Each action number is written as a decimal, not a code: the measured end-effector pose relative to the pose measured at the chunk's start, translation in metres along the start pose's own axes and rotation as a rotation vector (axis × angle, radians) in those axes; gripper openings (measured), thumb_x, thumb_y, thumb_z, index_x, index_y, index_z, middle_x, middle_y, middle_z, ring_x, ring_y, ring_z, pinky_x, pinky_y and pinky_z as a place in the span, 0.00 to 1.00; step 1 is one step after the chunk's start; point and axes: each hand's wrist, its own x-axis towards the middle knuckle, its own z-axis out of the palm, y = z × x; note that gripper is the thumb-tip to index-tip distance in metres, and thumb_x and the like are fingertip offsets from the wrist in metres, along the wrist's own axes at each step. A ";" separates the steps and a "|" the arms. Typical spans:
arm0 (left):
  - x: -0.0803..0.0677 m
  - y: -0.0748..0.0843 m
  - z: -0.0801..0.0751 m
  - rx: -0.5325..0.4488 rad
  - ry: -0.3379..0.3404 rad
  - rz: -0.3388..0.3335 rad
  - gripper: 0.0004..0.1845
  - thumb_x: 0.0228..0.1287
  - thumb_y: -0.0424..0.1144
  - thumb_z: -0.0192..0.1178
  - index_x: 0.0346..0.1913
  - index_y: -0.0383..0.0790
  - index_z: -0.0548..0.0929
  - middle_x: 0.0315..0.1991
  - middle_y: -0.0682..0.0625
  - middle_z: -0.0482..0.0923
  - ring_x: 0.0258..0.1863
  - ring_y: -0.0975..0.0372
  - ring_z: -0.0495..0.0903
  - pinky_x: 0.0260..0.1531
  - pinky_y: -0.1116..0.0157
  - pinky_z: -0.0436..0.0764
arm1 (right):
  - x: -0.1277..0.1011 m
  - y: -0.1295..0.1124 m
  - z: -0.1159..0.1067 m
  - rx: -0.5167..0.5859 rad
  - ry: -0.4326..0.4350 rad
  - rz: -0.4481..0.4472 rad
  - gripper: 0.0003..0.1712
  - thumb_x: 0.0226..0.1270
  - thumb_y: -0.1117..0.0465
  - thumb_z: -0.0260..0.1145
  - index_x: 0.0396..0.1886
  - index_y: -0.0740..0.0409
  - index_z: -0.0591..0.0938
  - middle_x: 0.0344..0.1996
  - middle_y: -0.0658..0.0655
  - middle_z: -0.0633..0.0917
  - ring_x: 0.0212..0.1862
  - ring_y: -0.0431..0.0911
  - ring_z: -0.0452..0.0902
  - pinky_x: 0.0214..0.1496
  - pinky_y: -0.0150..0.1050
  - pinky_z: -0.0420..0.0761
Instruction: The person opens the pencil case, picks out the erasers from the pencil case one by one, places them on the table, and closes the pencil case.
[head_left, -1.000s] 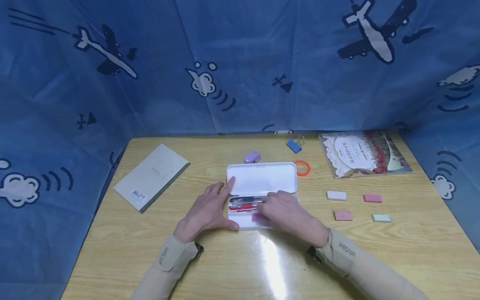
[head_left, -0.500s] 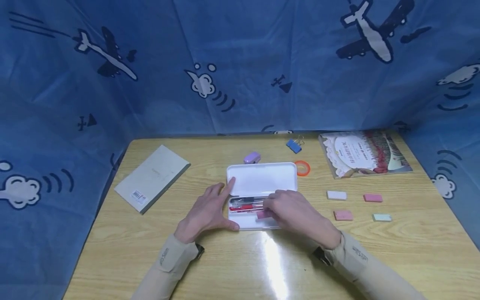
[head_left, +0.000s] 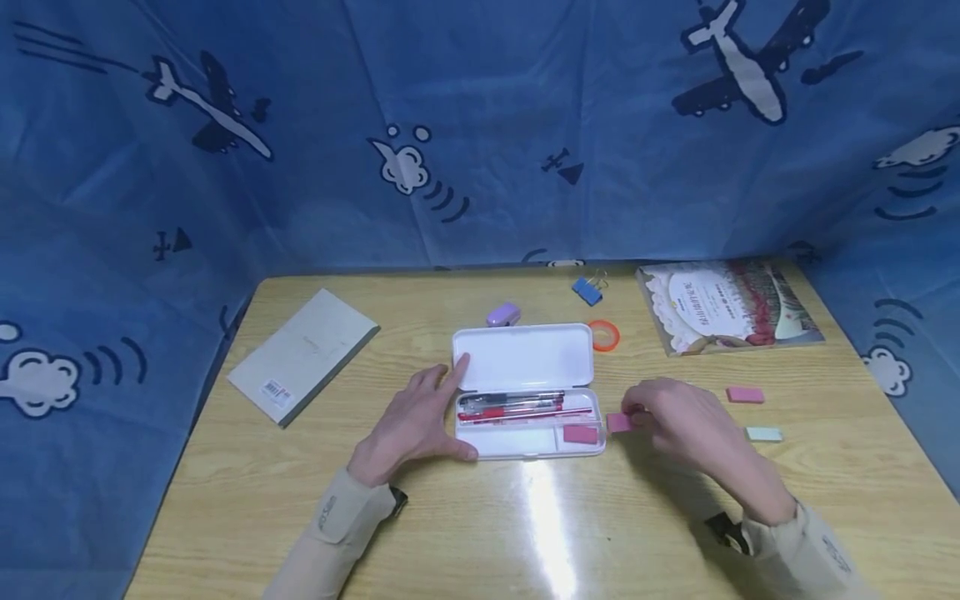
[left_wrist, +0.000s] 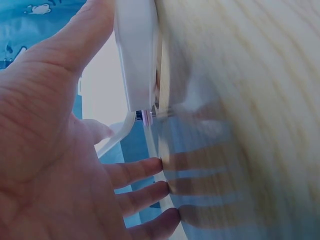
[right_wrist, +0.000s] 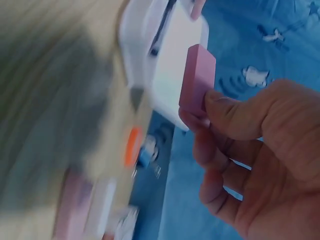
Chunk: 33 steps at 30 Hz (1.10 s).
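Observation:
A white pencil case (head_left: 523, 358) lies with its lid raised. My left hand (head_left: 417, 421) rests at its left end, thumb along the front edge and index finger against the lid; the left wrist view shows the other fingers extended beside the case (left_wrist: 136, 55). Just right of the case, my right hand (head_left: 693, 425) pinches a pink eraser (head_left: 618, 422) between thumb and fingers, plainly seen in the right wrist view as a pink block (right_wrist: 197, 80). Several pens (head_left: 510, 403) lie in the case's long compartment. Another pink eraser (head_left: 580, 434) sits in its small front-right compartment.
To the right lie a pink eraser (head_left: 745, 395) and a pale green eraser (head_left: 763, 434). Behind the case are a purple object (head_left: 503, 314), an orange tape roll (head_left: 617, 337) and a blue binder clip (head_left: 587, 291). A notebook (head_left: 303, 357) lies left, a booklet (head_left: 731, 308) back right.
My right hand has moved right, out of the case, carrying the pink eraser. It now covers the spot of the white and nearer pink erasers. My left hand has stayed put.

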 end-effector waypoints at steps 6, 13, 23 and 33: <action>0.001 0.001 -0.001 0.000 -0.002 -0.003 0.75 0.35 0.66 0.81 0.83 0.61 0.40 0.80 0.39 0.54 0.78 0.43 0.55 0.71 0.39 0.65 | -0.029 0.025 -0.002 0.004 -0.047 0.095 0.11 0.57 0.70 0.73 0.29 0.46 0.87 0.28 0.44 0.87 0.30 0.39 0.80 0.30 0.41 0.78; 0.000 0.002 -0.003 0.006 -0.011 -0.015 0.75 0.36 0.66 0.81 0.83 0.60 0.40 0.80 0.39 0.54 0.78 0.43 0.55 0.72 0.39 0.65 | -0.056 0.046 0.005 0.031 -0.094 0.142 0.11 0.56 0.68 0.74 0.26 0.45 0.86 0.26 0.44 0.87 0.29 0.41 0.82 0.31 0.45 0.81; 0.002 0.001 0.000 0.026 -0.012 -0.009 0.75 0.36 0.68 0.80 0.83 0.61 0.39 0.80 0.39 0.54 0.78 0.43 0.56 0.71 0.39 0.66 | -0.073 0.055 0.015 0.044 -0.128 0.147 0.11 0.55 0.71 0.74 0.28 0.49 0.87 0.26 0.45 0.88 0.30 0.44 0.83 0.37 0.48 0.84; 0.003 0.002 0.000 0.030 -0.023 -0.025 0.75 0.36 0.68 0.80 0.83 0.62 0.38 0.80 0.40 0.54 0.78 0.43 0.55 0.71 0.39 0.66 | -0.074 0.056 0.016 0.044 -0.118 0.147 0.08 0.54 0.71 0.75 0.28 0.53 0.89 0.26 0.46 0.87 0.29 0.37 0.78 0.32 0.40 0.81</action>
